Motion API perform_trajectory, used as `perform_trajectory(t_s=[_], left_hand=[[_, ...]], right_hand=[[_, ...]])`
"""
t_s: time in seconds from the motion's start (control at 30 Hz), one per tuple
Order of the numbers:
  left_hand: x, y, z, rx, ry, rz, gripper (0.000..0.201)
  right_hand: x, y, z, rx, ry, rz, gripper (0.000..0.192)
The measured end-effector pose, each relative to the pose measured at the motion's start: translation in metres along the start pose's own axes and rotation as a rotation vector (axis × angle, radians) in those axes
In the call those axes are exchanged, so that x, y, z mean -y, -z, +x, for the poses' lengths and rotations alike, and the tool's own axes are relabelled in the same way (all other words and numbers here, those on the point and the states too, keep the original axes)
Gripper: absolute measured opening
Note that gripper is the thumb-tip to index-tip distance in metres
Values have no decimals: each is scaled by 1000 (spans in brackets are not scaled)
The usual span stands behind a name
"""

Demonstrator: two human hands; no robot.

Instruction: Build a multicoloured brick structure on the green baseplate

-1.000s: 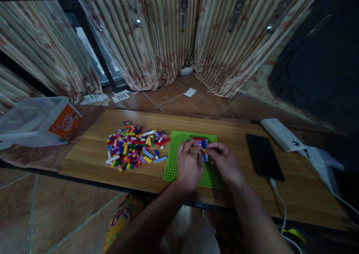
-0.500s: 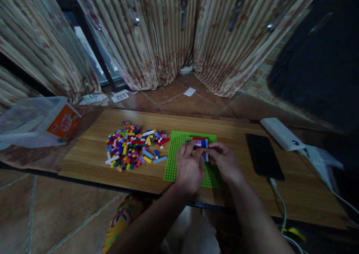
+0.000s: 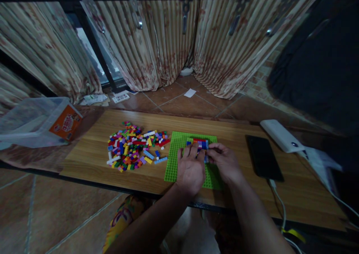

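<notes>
A green studded baseplate lies on the wooden table, bearing a low structure of toy building bricks in red, blue, purple and light blue. My left hand rests palm down over the structure's left and near side, its fingers spread and touching the bricks. They hide part of it. At its right edge is my right hand, thumb and forefinger pinched together against the bricks; whatever sits between those fingertips is too small to make out. Left of the plate spreads a pile of loose bricks in many colours.
A clear plastic bin with an orange label stands beyond the table's left end. On the right lie a black phone with a white cable and a white power bank. Striped curtains hang behind.
The fingers of my left hand have spread out and flattened over the brick structure, where they were more curled before. My right hand stays at its right edge. The view has shifted slightly.
</notes>
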State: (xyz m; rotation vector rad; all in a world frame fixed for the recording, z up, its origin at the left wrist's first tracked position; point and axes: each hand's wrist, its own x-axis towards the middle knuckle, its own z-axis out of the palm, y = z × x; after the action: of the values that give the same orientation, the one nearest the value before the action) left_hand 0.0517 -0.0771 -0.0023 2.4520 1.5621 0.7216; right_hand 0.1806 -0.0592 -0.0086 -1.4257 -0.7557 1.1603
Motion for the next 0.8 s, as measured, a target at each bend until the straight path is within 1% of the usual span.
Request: perform_trajectory(t_s=[0.2,0.3,0.4,0.47,0.53,0.6,0.67,0.73,0.8], left_hand=[[-2,2,0,43,-10,19,27],[0,3,-1,45,-1,-23,27],[5,3,0,-24,27,-161,27],[10,5,3,-106,86,-301,27],[17,9,8,-185,167,-461,26],[27,13,16,-247,260,-620,23],[39,17,23,-291,365,-779,21],[51,19,28,-319,483,-929,20],[61,22,32,-362,573,-1023,20]], right_hand=[[-3,0,0,23,4,18,24],[-3,1,0,21,-19,42,28],[1,7,1,-33,-24,106,29],[7,12,2,-88,-6,193,27],[15,15,1,-98,13,301,25],[24,15,-3,-12,6,388,25],[30,10,-9,117,-15,431,29],[32,2,-16,231,-23,436,32],[30,-9,-22,298,-16,418,33]])
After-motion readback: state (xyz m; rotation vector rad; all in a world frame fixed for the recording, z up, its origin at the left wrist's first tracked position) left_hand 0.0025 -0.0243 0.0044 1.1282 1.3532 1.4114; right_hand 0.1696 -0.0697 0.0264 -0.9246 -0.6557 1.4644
